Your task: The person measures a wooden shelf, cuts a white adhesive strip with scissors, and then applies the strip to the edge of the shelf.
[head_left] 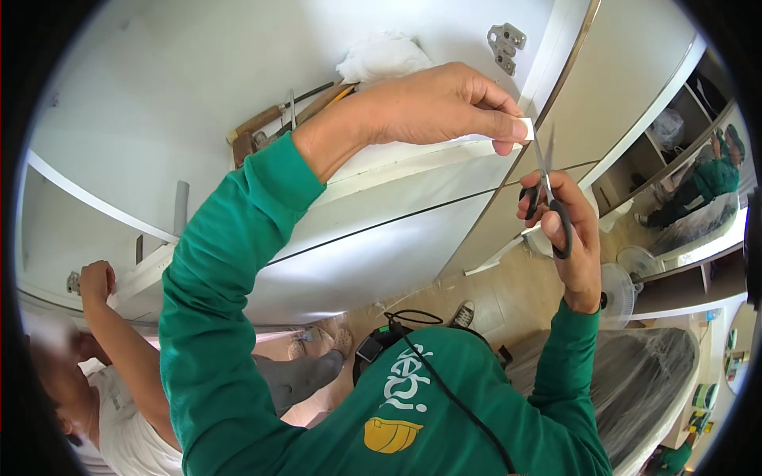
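Note:
Between the thumb and fingers of my left hand [444, 107] I pinch a small white piece [527, 128], flat like paper or tape. My right hand [575, 226] holds a pair of scissors [546, 174] with black handles, fingers through the loops. The scissors point up, with the blades parted and their tips close to the white piece; whether a blade touches it I cannot tell. Below my left forearm, on the white cabinet ledge, lie tools with wooden handles [258, 123], partly hidden by my wrist. A crumpled white bag or cloth [385, 57] sits behind them.
A metal hinge [506, 47] is fixed to the cabinet's inner wall. At the lower left a co-worker [119, 381] in a white shirt rests a hand on the cabinet frame. A fan [623, 293], a plastic-covered piece [635, 389] and a mirror [706, 182] stand on the right.

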`<state>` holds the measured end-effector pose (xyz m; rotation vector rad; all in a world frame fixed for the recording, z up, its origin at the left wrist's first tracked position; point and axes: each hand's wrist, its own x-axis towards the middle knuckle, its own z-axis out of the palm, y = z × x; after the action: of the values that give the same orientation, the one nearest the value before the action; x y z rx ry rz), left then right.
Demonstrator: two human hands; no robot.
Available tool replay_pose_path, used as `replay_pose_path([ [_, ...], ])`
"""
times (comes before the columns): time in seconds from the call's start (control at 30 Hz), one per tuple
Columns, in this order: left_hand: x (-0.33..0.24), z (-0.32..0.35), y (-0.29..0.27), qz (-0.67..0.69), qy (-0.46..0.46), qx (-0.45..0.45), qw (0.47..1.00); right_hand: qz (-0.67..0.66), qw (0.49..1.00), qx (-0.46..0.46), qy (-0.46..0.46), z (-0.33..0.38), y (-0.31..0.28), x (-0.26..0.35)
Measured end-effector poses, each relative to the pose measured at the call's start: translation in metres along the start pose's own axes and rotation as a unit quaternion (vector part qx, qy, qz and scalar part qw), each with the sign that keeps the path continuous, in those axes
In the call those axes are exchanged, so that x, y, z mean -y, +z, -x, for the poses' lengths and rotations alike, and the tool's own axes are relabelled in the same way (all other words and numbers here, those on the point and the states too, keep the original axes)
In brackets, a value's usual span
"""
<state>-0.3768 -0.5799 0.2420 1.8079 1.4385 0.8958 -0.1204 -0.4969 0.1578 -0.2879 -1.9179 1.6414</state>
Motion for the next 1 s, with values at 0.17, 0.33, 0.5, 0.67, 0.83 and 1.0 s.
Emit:
replay_pose_path([
  [0.17,-0.001,0.001,0.001,0.013,-0.006,0.004,1.0,0.004,1.0,0.002,-0.008,-0.008,0.006,0.003],
  [0.33,0.002,0.001,-0.001,0.02,0.011,0.002,1.0,0.014,0.999,0.002,-0.042,-0.016,0.007,0.003],
  [0.5,0.004,0.002,-0.001,0.028,0.008,-0.015,0.999,0.021,0.999,0.005,-0.025,-0.017,0.008,0.004],
  [0.67,0.002,0.001,-0.001,0.019,0.015,-0.007,1.0,0.029,0.999,-0.005,-0.035,-0.017,0.01,0.006],
  [0.83,0.006,0.002,-0.002,0.005,0.021,-0.007,1.0,0.036,0.999,-0.011,-0.02,-0.016,0.012,0.009],
  [1.0,0.005,0.001,0.0,-0.001,0.015,0.011,1.0,0.068,0.998,-0.008,0.009,-0.016,0.006,0.009],
])
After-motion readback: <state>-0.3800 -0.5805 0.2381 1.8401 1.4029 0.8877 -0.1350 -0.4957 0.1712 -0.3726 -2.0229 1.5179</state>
